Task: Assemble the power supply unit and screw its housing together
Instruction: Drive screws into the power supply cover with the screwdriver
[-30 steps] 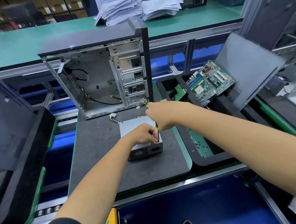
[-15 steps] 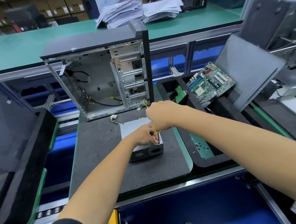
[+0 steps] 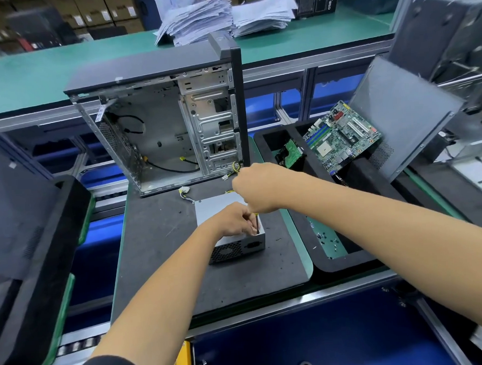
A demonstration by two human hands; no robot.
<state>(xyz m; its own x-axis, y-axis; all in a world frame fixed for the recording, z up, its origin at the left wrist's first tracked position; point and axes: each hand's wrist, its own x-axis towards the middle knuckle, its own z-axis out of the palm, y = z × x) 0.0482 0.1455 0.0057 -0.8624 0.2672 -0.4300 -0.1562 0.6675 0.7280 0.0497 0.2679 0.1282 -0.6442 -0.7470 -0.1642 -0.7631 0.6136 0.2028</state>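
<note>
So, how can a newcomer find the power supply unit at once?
Look at the dark mat in front of the open computer case. The power supply unit is the small silver box there, under both hands, with a perforated grille on its near side.

The light is bright and even, and it seems to come from above. Shadows are soft and small. The middle looks sharp. Straight lines bend near the edges. The stacks of paper (image 3: 224,17) at the bench's far edge look a bit blurry. The top right corner is smeared.
</note>
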